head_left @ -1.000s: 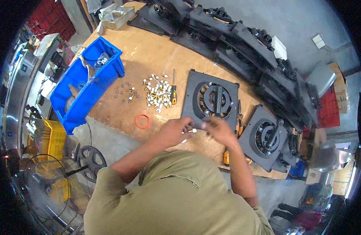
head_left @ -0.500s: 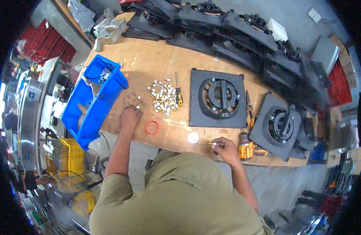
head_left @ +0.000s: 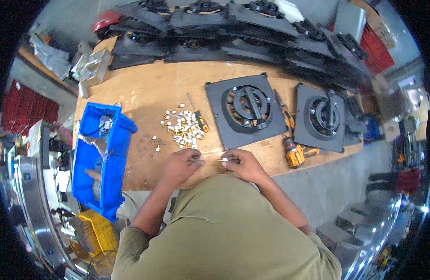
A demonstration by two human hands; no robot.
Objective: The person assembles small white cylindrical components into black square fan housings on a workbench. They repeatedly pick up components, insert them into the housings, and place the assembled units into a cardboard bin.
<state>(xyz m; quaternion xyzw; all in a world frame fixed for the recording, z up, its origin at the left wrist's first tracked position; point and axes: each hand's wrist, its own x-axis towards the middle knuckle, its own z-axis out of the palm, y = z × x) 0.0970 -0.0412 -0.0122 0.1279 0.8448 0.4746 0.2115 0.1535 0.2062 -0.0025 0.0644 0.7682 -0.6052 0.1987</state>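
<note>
Between the thumb and fingers of my right hand (head_left: 245, 165) is a small white and brass fitting (head_left: 223, 159), its brass end pointing left. Facing it, my left hand (head_left: 182, 165) is closed in a pinch. Whatever its fingertips hold is too small to make out. Just beyond the hands lies a pile of similar white and brass fittings (head_left: 184, 128), with a screwdriver (head_left: 202, 122) against its right side. Several small dark rings or nuts (head_left: 145, 142) are scattered left of the pile.
A blue bin (head_left: 117, 163) stands at the left. Two black square plates with round vents (head_left: 224, 126) (head_left: 301, 128) lie at the right, with pliers (head_left: 288, 116) between them and a yellow drill (head_left: 295, 154) nearer me. Black stacked units (head_left: 196, 51) line the back.
My left hand has left the small dark pieces and come right. My right hand has moved left with the fitting, so both are close together. The red ring and white disc no longer show.
</note>
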